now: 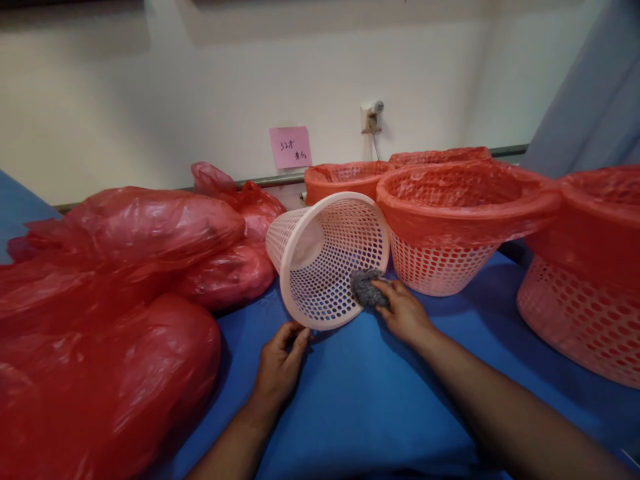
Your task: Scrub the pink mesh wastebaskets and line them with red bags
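Observation:
A pale pink-white plastic basket (333,252) with a perforated wall lies on its side on the blue-covered table, its open mouth facing me. At the lower rim my left hand (281,363) is closed, thumb and fingers pinching the edge. A crumpled grey cloth (369,289) is bunched in my right hand (406,313), whose fingers are closed on it. The cloth touches the right lower part of the rim, just inside the mouth. My right fingertips are partly hidden behind the cloth.
Full red plastic bags (150,227) are heaped on the left. On the right stand baskets lined with red bags, one basket (440,263) close by and a larger basket (580,313) nearer me. Behind are a wall socket (371,120) and a pink handwritten note (290,147).

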Demonstrator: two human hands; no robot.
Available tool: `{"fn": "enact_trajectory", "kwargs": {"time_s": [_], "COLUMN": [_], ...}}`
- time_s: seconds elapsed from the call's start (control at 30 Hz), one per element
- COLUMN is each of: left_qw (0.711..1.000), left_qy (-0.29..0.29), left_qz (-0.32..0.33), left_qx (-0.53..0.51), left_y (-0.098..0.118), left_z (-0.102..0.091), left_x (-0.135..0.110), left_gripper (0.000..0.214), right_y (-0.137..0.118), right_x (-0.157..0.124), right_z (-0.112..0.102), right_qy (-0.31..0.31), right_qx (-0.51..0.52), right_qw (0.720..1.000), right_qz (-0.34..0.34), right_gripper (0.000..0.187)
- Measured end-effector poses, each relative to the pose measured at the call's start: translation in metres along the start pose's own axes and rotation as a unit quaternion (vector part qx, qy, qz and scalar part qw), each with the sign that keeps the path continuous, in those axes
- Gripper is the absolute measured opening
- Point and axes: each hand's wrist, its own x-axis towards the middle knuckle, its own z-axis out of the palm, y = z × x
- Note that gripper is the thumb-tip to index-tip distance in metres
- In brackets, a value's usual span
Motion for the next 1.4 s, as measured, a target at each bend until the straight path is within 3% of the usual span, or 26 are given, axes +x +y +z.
{"fn": "enact_trajectory", "kwargs": {"time_s": [0.07,0.13,0.23,0.3,0.4,0.5,0.57,0.63,0.77,0.9,1.03,1.13,1.2,1.3,1.4], "left_qw": [0.997,0.991,0.988,0.989,0.986,0.983,0.982,0.979,0.974,0.994,0.998,1.0,0.998,0.987,0.992], "left_qy": [-0.072,-0.124,-0.134,-0.121,-0.121,-0.114,-0.097,-0.083,-0.047,-0.018,-0.047,0.003,0.062,0.155,0.117], "left_qz": [0.007,0.016,0.016,0.002,-0.027,-0.046,-0.052,-0.061,-0.093,-0.066,-0.025,0.005,0.027,0.047,0.045], "left_qx": [0.035,0.054,0.069,0.086,0.111,0.136,0.154,0.175,0.2,0.09,-0.016,-0.017,-0.012,-0.013,-0.019], "left_y": [-0.003,-0.006,-0.01,-0.011,-0.009,-0.008,-0.007,-0.008,-0.01,-0.015,-0.018,-0.016,-0.013,-0.008,-0.006], "left_z": [0.004,0.007,0.006,0.004,0.001,-0.001,-0.001,-0.002,-0.005,0.0,0.006,0.001,-0.004,-0.009,-0.007], "left_x": [0.001,0.001,0.002,0.002,0.002,0.003,0.004,0.004,0.007,0.01,0.008,0.003,0.001,-0.001,0.001], "left_gripper": [0.027,0.027,0.026,0.029,0.039,0.044,0.043,0.043,0.045,0.04,0.038,0.032,0.03,0.029,0.033], "right_y": [-0.011,-0.023,-0.031,-0.028,-0.015,-0.003,0.0,-0.003,-0.015,-0.029,-0.044,-0.049,-0.045,-0.027,-0.013], "right_x": [-0.007,-0.015,-0.021,-0.018,-0.007,0.003,0.004,0.002,-0.008,-0.015,-0.022,-0.024,-0.021,-0.01,-0.003], "right_z": [0.009,0.018,0.027,0.026,0.018,0.005,-0.001,-0.003,0.004,0.014,0.02,0.022,0.019,0.008,-0.002], "right_qy": [-0.086,-0.172,-0.232,-0.203,-0.075,0.074,0.121,0.111,0.009,-0.048,-0.138,-0.186,-0.148,-0.013,0.04], "right_qx": [0.071,0.17,0.264,0.28,0.266,0.181,0.095,0.015,-0.084,-0.117,0.052,0.198,0.205,0.085,-0.058], "right_qw": [0.992,0.966,0.932,0.935,0.959,0.98,0.988,0.993,0.996,0.991,0.978,0.947,0.953,0.992,0.997], "right_qz": [-0.049,-0.087,-0.092,-0.082,-0.062,-0.029,-0.02,-0.022,-0.024,-0.044,-0.147,-0.173,-0.166,-0.095,-0.009], "right_gripper": [0.06,0.061,0.061,0.06,0.055,0.053,0.054,0.055,0.057,0.063,0.066,0.062,0.059,0.057,0.056]}}
